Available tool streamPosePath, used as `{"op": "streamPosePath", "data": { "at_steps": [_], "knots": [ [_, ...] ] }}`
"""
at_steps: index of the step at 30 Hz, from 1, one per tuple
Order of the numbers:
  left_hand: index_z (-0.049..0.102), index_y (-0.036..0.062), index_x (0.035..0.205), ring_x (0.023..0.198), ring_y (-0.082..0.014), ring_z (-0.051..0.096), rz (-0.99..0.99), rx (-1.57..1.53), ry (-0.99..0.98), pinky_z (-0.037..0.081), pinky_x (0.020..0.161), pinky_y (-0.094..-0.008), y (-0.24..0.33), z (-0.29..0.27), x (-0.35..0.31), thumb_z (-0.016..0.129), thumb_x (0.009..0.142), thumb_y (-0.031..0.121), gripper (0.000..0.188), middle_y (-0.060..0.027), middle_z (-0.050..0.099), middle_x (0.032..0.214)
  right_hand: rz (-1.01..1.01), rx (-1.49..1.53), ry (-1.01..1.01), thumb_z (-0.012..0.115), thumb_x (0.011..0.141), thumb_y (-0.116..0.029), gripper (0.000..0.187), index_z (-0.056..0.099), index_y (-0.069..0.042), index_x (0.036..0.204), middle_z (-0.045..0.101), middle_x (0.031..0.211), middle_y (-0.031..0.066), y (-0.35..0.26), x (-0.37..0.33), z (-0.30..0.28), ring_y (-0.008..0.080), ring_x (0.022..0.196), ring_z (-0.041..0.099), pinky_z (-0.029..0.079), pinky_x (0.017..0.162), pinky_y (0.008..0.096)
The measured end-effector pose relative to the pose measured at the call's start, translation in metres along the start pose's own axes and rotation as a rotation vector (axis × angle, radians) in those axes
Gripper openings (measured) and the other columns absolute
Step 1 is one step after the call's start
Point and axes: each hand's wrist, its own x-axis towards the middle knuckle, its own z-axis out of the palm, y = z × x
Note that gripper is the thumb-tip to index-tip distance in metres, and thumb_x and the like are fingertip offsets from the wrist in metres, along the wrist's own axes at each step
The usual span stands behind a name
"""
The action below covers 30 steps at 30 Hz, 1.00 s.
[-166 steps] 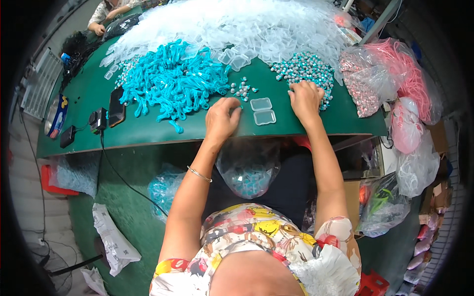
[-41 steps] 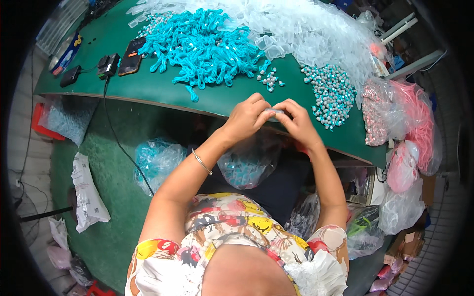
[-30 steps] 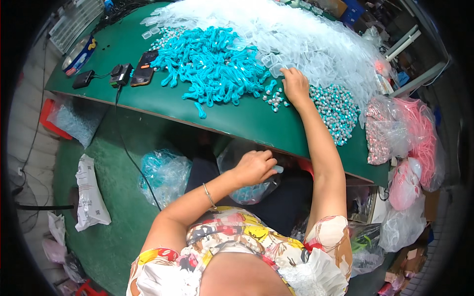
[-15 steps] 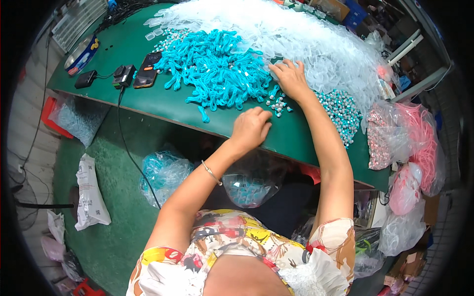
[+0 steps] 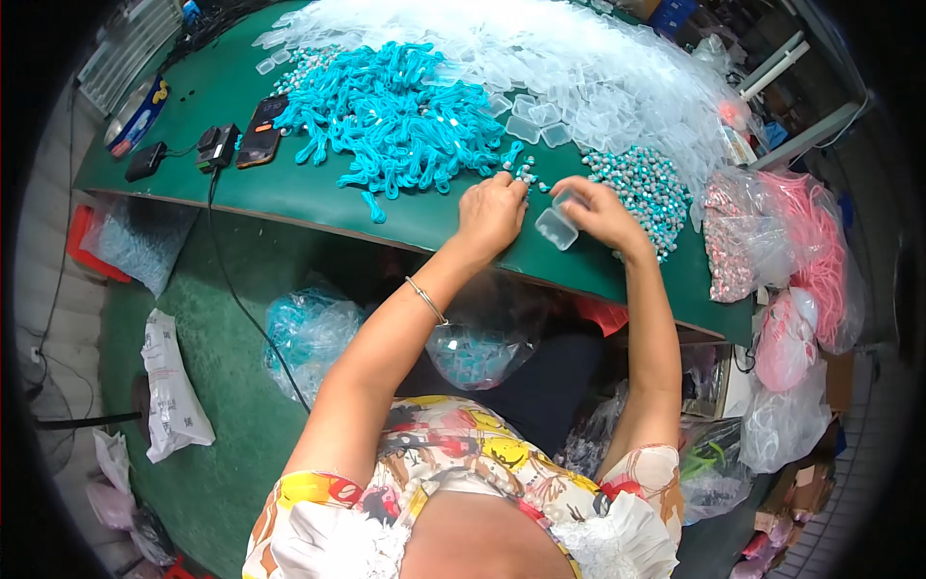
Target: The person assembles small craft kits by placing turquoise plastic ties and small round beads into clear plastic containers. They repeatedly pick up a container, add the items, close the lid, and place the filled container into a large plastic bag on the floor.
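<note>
My right hand grips a small clear plastic box over the front part of the table, its lid apparently raised against my fingers. To its left, my left hand has curled fingers at a few loose grey-and-teal beads; what lies between the fingertips is hidden. Behind my left hand spreads a heap of turquoise looped cords. A larger pile of grey-and-teal beads lies beyond my right hand, to the right.
A mass of clear boxes covers the far side of the green table. A phone, a black device with a cable and a blue tin sit left. Bags of pink beads and pink cords hang at the right edge.
My right hand has come back from the box pile toward me, bringing a clear box. My left hand has moved slightly forward to the loose beads. The whole view has shifted a little.
</note>
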Motion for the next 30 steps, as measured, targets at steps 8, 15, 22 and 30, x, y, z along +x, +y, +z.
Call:
{"op": "streamPosePath", "data": {
  "at_steps": [8,15,22,30],
  "knots": [
    [0.064,0.0101,0.093,0.082,-0.0352,0.063,0.117,-0.035,-0.181,0.051,0.067,-0.0467,-0.017,-0.036,-0.005,0.064,0.083,0.013,0.011,-0.0110,0.062,0.091,-0.172,-0.401,0.562,0.068,0.082,-0.010,0.013,0.070,-0.006,0.094,0.067,0.086,0.0102,0.019,-0.008,-0.010,0.0263,0.079,0.065,0.052,0.072,0.0372],
    [0.066,0.0082,0.089,0.079,-0.0356,0.063,0.059,-0.040,-0.108,0.051,0.067,-0.0467,-0.011,-0.036,-0.014,0.062,0.082,0.008,0.008,-0.0127,0.060,0.083,0.030,-0.940,0.525,0.072,0.079,-0.021,0.014,0.070,-0.011,0.090,0.069,0.086,0.0069,0.047,0.010,-0.010,0.0284,0.085,0.065,0.045,0.076,0.0481],
    [0.065,0.0088,0.090,0.077,-0.0352,0.063,-0.046,-0.083,0.017,0.051,0.066,-0.0462,-0.007,-0.021,-0.021,0.068,0.081,0.011,0.010,-0.0125,0.060,0.083,0.090,-1.053,0.637,0.072,0.078,-0.021,0.013,0.066,-0.012,0.086,0.067,0.082,0.0071,0.053,0.021,0.007,0.0287,0.082,0.065,0.039,0.072,0.0480],
    [0.068,0.0048,0.090,0.072,-0.0275,0.064,-0.078,-0.364,-0.056,0.051,0.064,-0.0389,0.000,-0.029,-0.025,0.069,0.078,0.006,0.012,-0.0111,0.064,0.085,0.022,-0.935,0.691,0.067,0.078,-0.017,0.006,0.064,-0.013,0.081,0.067,0.082,0.0028,0.041,0.014,0.006,0.0255,0.081,0.064,0.037,0.074,0.0462]
  ]
}}
